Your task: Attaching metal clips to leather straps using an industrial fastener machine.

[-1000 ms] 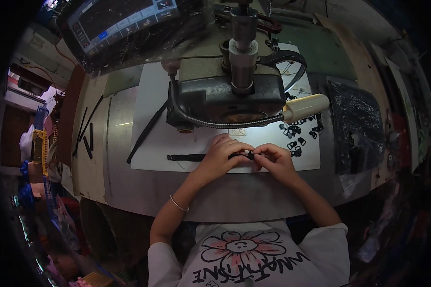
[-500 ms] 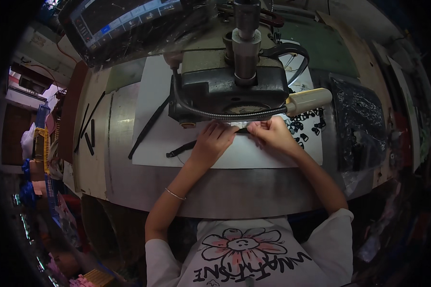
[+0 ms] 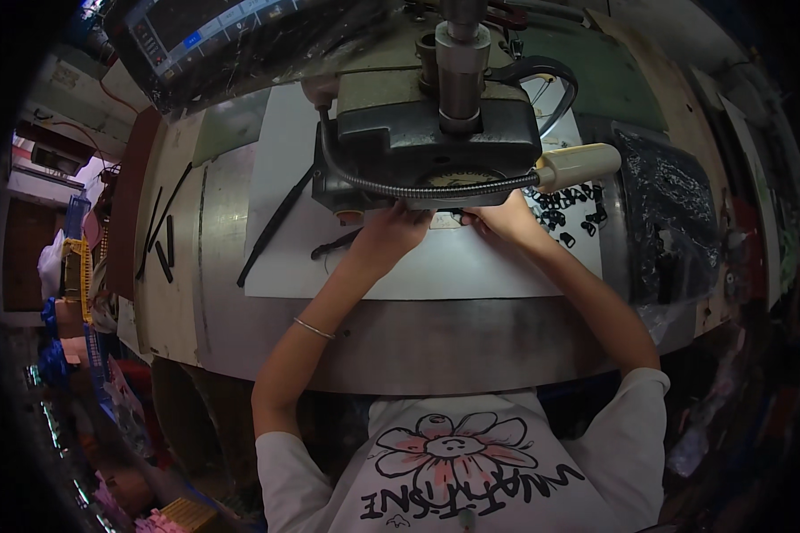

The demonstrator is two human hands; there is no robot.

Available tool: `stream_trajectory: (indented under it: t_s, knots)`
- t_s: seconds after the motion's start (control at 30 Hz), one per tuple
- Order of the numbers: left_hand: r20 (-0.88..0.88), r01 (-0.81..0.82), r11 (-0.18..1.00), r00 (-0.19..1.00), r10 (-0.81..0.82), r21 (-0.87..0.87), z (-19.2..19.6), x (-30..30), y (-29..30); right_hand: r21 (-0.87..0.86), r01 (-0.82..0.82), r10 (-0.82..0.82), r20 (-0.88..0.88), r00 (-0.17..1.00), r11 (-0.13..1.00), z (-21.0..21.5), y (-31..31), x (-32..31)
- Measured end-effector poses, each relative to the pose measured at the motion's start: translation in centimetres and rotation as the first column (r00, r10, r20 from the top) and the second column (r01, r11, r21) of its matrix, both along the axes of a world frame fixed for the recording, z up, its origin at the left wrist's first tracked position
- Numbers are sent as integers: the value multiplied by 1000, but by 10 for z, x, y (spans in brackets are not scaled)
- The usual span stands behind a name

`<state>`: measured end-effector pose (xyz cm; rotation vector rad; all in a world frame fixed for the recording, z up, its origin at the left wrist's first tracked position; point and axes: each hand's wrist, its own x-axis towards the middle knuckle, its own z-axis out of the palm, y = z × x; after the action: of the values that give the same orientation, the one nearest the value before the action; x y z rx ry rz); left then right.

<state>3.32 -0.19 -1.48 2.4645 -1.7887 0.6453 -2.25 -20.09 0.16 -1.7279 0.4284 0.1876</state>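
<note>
A dark sewing machine head (image 3: 436, 133) overhangs a white sheet (image 3: 329, 277). Just under its front edge, my left hand (image 3: 396, 234) is closed on a black webbing strap (image 3: 336, 245), whose loose tail sticks out to the left of my wrist. My right hand (image 3: 507, 218) pinches the strap's other part, to the right of a small pale plate (image 3: 446, 221) under the machine. Fingertips of both hands are partly hidden by the machine head. A longer black strap (image 3: 276, 227) lies on the sheet at the left.
Several small black buckles (image 3: 567, 213) lie to the right of my right hand. A lamp with a cream handle (image 3: 581, 167) juts out above them. Farther right is a plastic bag of black parts (image 3: 671, 222). Black strips (image 3: 167, 242) lie at left; a screen (image 3: 204, 35) stands behind.
Both hands have moved forward, farther under the machine head, drawing the strap along with them. The strap's loose tail now shows less beside my left wrist.
</note>
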Motion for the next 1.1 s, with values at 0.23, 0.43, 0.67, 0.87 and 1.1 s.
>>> stream_trajectory:
  t_s: [0.23,0.43,0.67,0.87,1.1]
  knots:
    - [-46,49,998,998,-51,-51,3,-2,-2,87,18,-15,-29,999,996,20,5,-3]
    - [-26,-2,999,1000,1,-37,1,-6,-5,-22,4,-4,-2,1000,1000,-10,0,0]
    - [-104,41,989,993,-56,-140,-3,-8,-4,-451,-105,100,-36,994,886,5,5,-1]
    - [-35,127,977,990,-135,-173,-6,-2,-7,-678,-10,99,93,991,735,1,8,-6]
    - [-81,118,990,989,-124,-80,-4,1,-3,-682,136,262,447,855,719,-16,-4,-17]
